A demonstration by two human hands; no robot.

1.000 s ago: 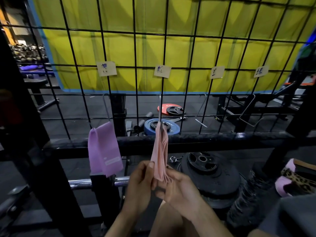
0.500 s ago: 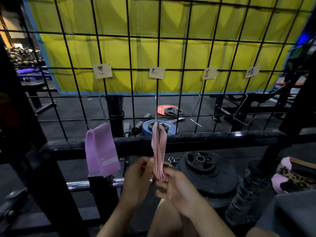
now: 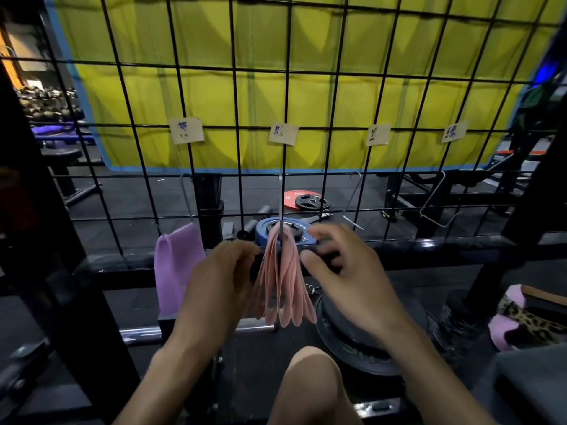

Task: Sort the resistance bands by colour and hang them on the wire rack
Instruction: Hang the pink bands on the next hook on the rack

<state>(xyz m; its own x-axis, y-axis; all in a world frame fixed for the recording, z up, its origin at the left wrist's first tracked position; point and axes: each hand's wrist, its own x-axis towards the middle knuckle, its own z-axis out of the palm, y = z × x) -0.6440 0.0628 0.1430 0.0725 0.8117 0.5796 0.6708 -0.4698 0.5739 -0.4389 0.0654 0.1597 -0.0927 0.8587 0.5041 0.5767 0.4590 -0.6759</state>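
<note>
Fingers of both hands are spread wide and hold nothing: the left hand (image 3: 221,280) and right hand (image 3: 343,271) flank the pink bands (image 3: 283,280), which hang fanned from a hook (image 3: 280,204) on the wire rack (image 3: 236,127), under the second label (image 3: 283,134), apparently its colour marker. Purple bands (image 3: 176,268) hang one hook left.

Yellow curtain (image 3: 214,96), dark gym floor (image 3: 147,197), scattered weight plates (image 3: 306,200).

A gym: weight plates (image 3: 307,200) lie on dark rubber floor (image 3: 147,204) behind wire rack (image 3: 233,124), dumbbell rack (image 3: 50,101) far left, bench frame (image 3: 503,161) at right, another plate (image 3: 362,338) nr the knee.
</note>
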